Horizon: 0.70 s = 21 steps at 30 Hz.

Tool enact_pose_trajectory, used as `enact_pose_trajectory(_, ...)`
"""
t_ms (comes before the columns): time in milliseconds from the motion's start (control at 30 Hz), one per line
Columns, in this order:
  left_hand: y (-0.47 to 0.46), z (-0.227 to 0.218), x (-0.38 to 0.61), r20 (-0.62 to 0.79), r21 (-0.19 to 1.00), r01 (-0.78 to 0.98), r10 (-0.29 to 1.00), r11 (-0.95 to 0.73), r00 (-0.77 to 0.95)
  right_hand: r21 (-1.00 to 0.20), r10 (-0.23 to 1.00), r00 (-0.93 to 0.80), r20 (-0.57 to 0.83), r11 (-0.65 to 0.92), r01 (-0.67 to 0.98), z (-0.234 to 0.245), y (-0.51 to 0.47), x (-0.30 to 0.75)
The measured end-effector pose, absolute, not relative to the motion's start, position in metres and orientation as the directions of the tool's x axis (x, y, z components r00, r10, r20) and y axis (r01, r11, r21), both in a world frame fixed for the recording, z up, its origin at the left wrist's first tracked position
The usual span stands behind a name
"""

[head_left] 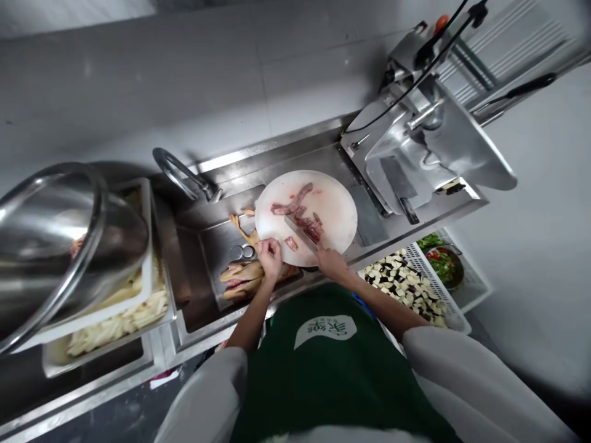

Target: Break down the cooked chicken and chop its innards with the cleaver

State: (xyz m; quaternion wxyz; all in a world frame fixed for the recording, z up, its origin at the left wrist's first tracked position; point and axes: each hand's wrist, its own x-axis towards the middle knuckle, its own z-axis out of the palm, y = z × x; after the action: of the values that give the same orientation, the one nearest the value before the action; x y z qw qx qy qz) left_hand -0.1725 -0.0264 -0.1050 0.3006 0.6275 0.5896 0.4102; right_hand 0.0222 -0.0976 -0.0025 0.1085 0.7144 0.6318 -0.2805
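Note:
A round white cutting board [335, 209] sits across the sink. My right hand [330, 263] grips a cleaver [301, 232] by its handle, with the blade standing on the board. Cut pieces of raw meat [311, 227] lie against the blade's right side. A longer meat strip [300, 195] lies farther back, and one small meat piece [291, 243] rests left of the blade. My left hand [271, 255] is at the board's left edge, its fingers curled together; whatever they may hold is hidden.
A plucked bird [242, 280] lies in the steel sink [207, 246], below the faucet [184, 175]. Left stands a large steel bowl [115, 240] over trays. Right are a slicing machine [415, 135], another cleaver [399, 184], and a white basket [455, 317] of cut eggplant.

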Motion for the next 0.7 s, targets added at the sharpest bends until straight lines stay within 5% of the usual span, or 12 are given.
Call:
enact_pose_trajectory(467,-0.071,-0.125,-0.219,0.3,0.856,0.499,0.914,-0.132,-0.273,-0.326,0.878,0.069,-0.474,-0.247,0.913,-0.004,-0.085,-0.024)
enact_pose_trajectory(700,-0.054,-0.109,-0.201,0.322,0.839,0.486,0.943,-0.243,-0.085,-0.38,0.865,0.017,-0.502,-0.238,0.894,-0.035,-0.075,-0.017)
